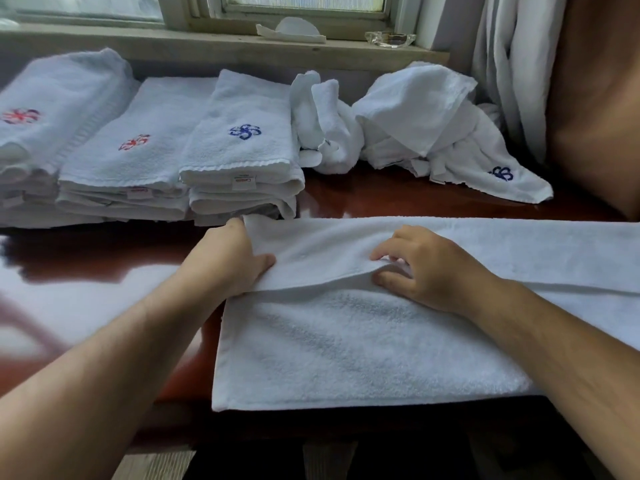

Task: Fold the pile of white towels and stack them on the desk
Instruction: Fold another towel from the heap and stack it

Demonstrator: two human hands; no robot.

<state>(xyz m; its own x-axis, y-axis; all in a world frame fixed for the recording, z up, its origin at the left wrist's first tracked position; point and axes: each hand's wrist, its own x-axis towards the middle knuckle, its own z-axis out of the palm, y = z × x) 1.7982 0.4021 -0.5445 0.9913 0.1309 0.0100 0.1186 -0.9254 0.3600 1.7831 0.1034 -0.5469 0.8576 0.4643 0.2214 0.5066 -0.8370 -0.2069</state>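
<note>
left hand (228,261): curled round the left end of the upper fold of the long white terry towel (346,344), thumb on top, fingers hidden under the cloth.
long white terry towel: flat along the near edge of the glossy red-brown wooden desk (381,199), far part doubled over toward the near part, right end running out of view.
right hand (429,268): pinching the doubled edge near the middle, fingertips bent on top, thumb beneath.
far-left stack of folded white towels (52,98): back left of the desk, topped by a blurred red-and-blue emblem (20,116).
middle stack of folded white towels (145,112): touching both neighbours, red flower emblem (134,142) on top; small white tag (138,192) at the front edge, red lettering too blurred to read.
right stack of folded white towels (249,102): just behind the left hand, blue pinwheel emblem (244,132) on top; white sewn label (239,182) at the front edge, red writing, possibly "Canasin", not sharp enough to be sure.
twisted white towel (322,126): unfolded, just beside the right stack.
crumpled pile of unfolded white towels (415,109): back right of the desk, blue flower emblem (502,174) on the corner trailing forward.
pale wooden window sill (207,46): behind the desk, bearing a clear glass ashtray (389,39).
white curtain (512,64): hanging at the far right.
</note>
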